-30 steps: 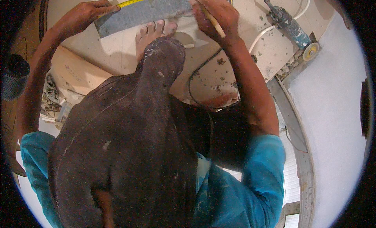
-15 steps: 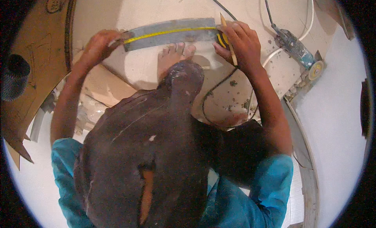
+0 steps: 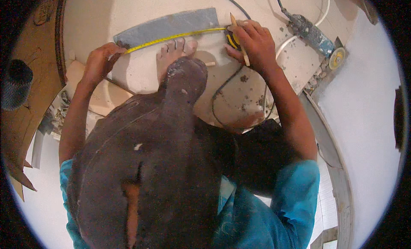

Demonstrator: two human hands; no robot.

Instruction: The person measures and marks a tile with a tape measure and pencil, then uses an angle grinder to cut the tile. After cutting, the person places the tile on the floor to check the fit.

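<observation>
Tape (image 3: 180, 35), yellow, ran taut along a flat grey strip (image 3: 169, 25) because my left hand (image 3: 102, 61) pinched its end, right hand (image 3: 259, 42) clasping black-yellow case (image 3: 232, 40) and wooden pencil (image 3: 242, 47).

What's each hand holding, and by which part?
Left hand: the free end of the yellow tape. Right hand: the tape measure's case, plus a pencil around its middle.

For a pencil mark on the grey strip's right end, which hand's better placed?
Right hand, probably: it holds the pencil, tapered tip near the right end of the grey strip, though it also grips the tape case. The left hand pinches the yellow tape near the strip's other end.
</observation>
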